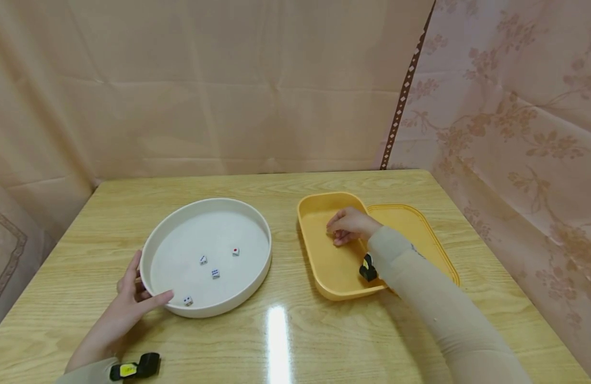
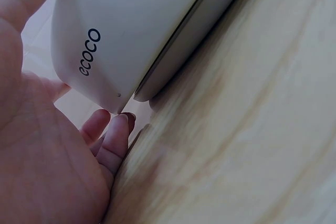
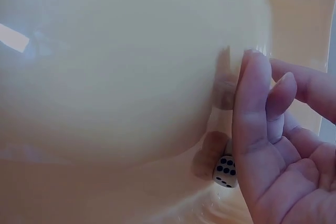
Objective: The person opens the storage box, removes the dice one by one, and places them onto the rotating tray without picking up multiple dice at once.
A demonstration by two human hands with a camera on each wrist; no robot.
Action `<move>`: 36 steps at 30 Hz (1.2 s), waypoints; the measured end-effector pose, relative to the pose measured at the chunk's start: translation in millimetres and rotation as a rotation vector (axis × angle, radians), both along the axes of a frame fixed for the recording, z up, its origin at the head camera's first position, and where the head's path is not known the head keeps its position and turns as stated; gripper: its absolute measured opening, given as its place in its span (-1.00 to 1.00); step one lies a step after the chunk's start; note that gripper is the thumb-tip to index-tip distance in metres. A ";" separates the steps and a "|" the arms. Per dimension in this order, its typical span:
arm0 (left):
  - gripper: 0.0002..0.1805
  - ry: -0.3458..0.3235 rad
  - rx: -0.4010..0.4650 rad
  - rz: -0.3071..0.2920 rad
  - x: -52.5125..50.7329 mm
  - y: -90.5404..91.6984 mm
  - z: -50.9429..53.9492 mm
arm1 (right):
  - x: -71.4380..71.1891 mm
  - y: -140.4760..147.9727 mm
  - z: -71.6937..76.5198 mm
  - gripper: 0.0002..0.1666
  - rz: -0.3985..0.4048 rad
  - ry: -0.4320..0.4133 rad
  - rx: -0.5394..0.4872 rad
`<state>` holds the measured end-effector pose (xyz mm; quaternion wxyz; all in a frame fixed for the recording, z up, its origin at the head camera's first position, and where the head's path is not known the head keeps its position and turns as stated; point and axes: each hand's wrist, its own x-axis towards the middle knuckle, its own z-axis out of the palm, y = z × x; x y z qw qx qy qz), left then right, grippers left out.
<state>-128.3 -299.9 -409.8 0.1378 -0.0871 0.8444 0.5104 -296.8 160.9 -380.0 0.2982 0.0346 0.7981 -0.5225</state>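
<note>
Dice (image 1: 216,273), four of them, small and white, lie spread over the floor of a round white tray (image 1: 204,226) on the left half of the wood-grained counter (image 1: 218,352). One shows a single red pip upward, another six blue pips; the nearest sits close to the tray's wall. Left grip (image 1: 128,305): partly closed about the tray's near-left side, the thumb over the rim and the fingers against the outer wall, which bears the lettering "ecoco" (image 2: 90,52). Right grip (image 1: 351,224): lowered into a yellow box (image 1: 329,261) right of the counter's middle, the fingers bent and drawn close together; whether anything is held between the fingertips cannot be told. A further die (image 3: 225,170), with six dark pips on one face, rests on the box floor just beside this grip. Toward the counter's right edge, a yellow lid (image 1: 410,224) lies flat beside the box, partly covered by the right sleeve (image 1: 444,314). Beyond the counter's far edge hangs a plain beige curtain (image 1: 228,96); to the right, a flower-patterned one (image 1: 516,117).
</note>
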 end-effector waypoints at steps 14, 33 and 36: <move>0.32 -0.012 0.002 0.007 -1.5 -0.1 1.2 | -3.3 2.6 -1.1 -0.81 -0.059 -0.005 0.045; 0.32 -0.018 -0.002 0.010 -2.3 0.4 2.3 | -3.0 -0.2 -10.3 -0.78 0.008 -0.004 0.020; 0.32 -0.018 -0.001 0.007 -2.4 0.4 2.9 | -3.6 -1.2 -14.3 -0.77 0.026 0.012 0.021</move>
